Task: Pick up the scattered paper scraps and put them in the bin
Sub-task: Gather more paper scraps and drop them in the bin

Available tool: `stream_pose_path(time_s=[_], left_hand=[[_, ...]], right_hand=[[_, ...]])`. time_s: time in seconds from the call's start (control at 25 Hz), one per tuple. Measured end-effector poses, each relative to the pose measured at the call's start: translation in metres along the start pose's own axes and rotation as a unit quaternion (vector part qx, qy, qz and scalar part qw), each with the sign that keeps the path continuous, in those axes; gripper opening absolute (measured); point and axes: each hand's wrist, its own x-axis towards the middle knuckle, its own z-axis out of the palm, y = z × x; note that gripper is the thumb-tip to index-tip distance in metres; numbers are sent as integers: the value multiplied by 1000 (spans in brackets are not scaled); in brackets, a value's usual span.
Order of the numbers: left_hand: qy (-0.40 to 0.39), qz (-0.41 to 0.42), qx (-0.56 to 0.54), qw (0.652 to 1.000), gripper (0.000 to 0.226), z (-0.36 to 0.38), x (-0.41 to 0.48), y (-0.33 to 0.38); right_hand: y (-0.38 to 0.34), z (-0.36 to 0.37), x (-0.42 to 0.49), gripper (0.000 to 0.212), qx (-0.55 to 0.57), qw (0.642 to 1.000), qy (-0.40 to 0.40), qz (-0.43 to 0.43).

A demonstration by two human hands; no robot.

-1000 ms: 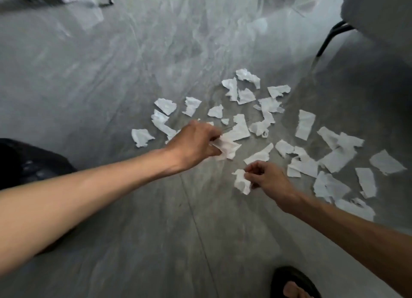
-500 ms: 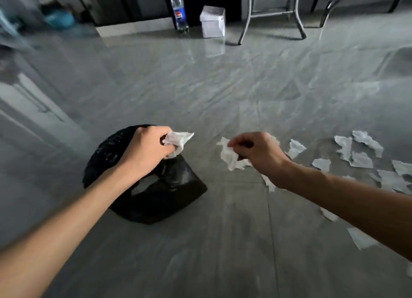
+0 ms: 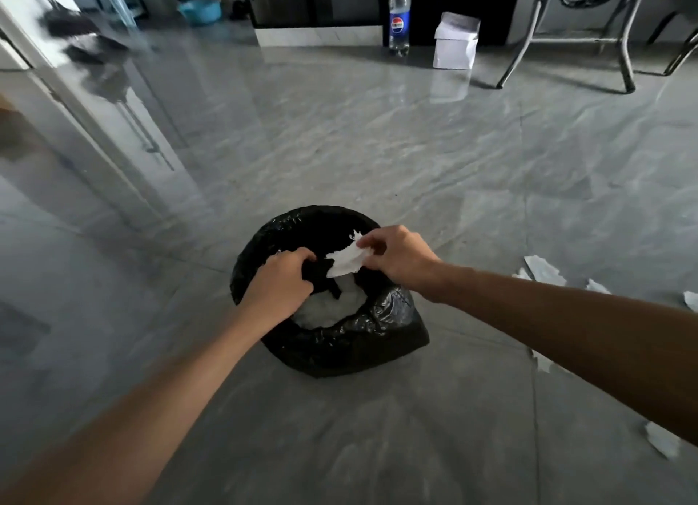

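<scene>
While both forearms come in from the bottom corners and converge, the hands sit side by side over the mouth of the bin (image 3: pixel 340 350), close but apart. Bin is a crumpled black bag on the grey floor (image 3: pixel 377 146), with its mouth open upward and toward the camera. Right hand (image 3: pixel 396 259): knuckles up, arm nearly straight and reaching in from the right, thumb and forefinger pinching a white scrap (image 3: pixel 345 261) by its right end. The rest of that scrap hangs left and down over the opening, not yet in. Left hand (image 3: pixel 279 282): back of the hand up, arm extended from lower left, fingers curled down into the near-left part of the mouth. Its fingertips are hidden against the black plastic, so I cannot tell whether it grips the bag, a scrap, or nothing. White paper (image 3: pixel 328 308) already lies inside the bin, below both hands. Loose scraps (image 3: pixel 544 268) lie on the floor to the right, well apart from the bin, some partly covered by the right forearm. Far side: a bottle (image 3: pixel 399 17) with a blue label stands upright, a white box (image 3: pixel 455 42) is just beside it, and metal legs (image 3: pixel 623 63) stand further right.
</scene>
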Motion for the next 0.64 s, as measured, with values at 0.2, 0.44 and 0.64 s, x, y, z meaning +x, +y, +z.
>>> stream_pose_path(time_s=[0.2, 0.44, 0.64], left_hand=[[73, 43, -21, 996, 39, -4, -8, 41], [-5, 105, -65, 992, 32, 17, -20, 145], [-124, 154, -87, 976, 28, 69, -31, 230]], right_hand=[[8, -33, -5, 33, 11, 999, -43, -8], [67, -128, -78, 20, 106, 993, -33, 45], [183, -179, -150, 15, 86, 984, -22, 156]])
